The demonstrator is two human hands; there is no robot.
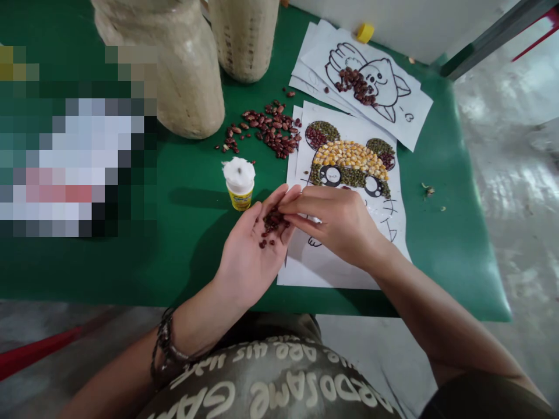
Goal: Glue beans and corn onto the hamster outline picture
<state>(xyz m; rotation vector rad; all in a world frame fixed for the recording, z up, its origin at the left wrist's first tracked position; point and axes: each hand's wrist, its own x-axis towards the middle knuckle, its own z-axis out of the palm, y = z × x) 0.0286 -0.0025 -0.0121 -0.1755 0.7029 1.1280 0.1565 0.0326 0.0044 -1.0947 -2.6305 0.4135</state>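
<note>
My left hand is turned palm up and cupped, carrying a small heap of dark red beans, with a few greenish ones apparently among them. Over that palm, my right hand pinches thumb and fingers together at the beans; whatever is between its fingertips is hidden. Partly under the right hand lies a paper with an animal drawing. Its forehead is covered in yellow corn kernels, while green mung beans surround the eyes. Green and red beans fill both ears.
A small yellow glue tub topped with white stands left of my hands. Loose speckled red beans lie behind it. Two large cloudy jars stand at the back left. Another drawing with brown beans and a yellow tape roll sit at the back right.
</note>
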